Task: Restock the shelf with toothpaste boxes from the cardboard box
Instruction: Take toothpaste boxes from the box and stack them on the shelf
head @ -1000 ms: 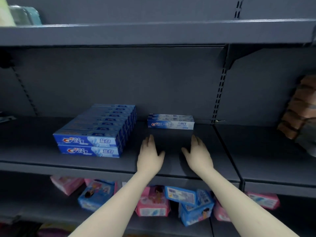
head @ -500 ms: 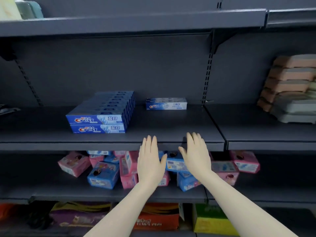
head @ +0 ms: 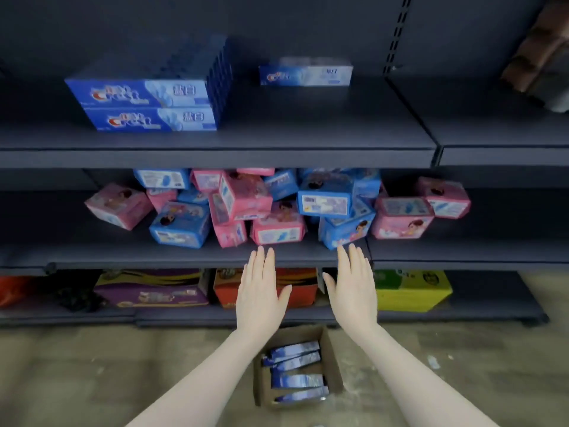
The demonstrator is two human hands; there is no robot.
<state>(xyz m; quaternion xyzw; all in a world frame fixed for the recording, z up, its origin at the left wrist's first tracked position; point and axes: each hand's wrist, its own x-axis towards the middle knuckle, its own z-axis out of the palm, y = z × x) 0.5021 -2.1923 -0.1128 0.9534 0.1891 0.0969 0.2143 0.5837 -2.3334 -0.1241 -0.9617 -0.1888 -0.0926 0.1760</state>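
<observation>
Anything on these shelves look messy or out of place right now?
Yes: the pink and blue packs on the middle shelf lie in a jumbled, tilted heap. The toothpaste boxes above are neatly stacked.

Single head cam, wide-angle, looking fwd and down, shelf (head: 215, 143) beyond the fingertips (head: 261, 252), cardboard box (head: 334, 359) on floor below the wrists, arms close to lens

Left hand (head: 261, 295), right hand (head: 353, 292): flat, empty.

Blue toothpaste boxes (head: 147, 101) stacked on shelf (head: 277, 143); more in cardboard box (head: 334, 362).
</observation>
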